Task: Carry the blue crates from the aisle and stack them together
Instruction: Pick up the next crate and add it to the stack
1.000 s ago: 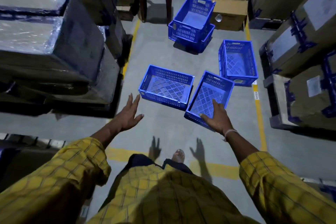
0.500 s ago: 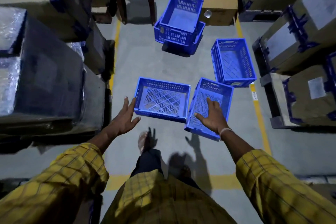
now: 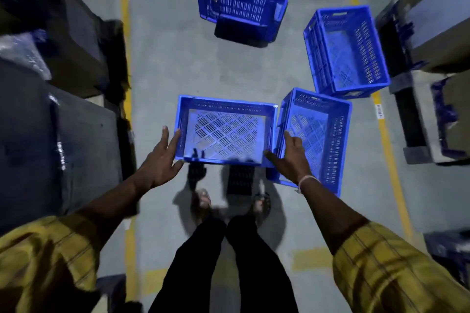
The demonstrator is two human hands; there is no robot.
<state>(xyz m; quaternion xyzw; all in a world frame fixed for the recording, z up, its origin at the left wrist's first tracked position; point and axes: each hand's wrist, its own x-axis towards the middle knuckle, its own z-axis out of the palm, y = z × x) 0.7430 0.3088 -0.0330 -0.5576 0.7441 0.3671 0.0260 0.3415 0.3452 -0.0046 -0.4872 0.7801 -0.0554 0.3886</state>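
The left hand (image 3: 160, 162) lies open and flat on one short side of the near blue crate (image 3: 225, 132). The right hand (image 3: 290, 157) reaches open to the other side, and the crate sits on the floor (image 3: 203, 71) between them. It looks empty, stiff and light, so holding both short sides should lift it.

Grey concrete floor (image 3: 178, 71); yellow floor lines (image 3: 389, 150) along both sides; wrapped stacked goods (image 3: 63, 134) left, cartons (image 3: 437, 23) right.

floor label (image 3: 379, 111) beside yellow line, print too blurred to read
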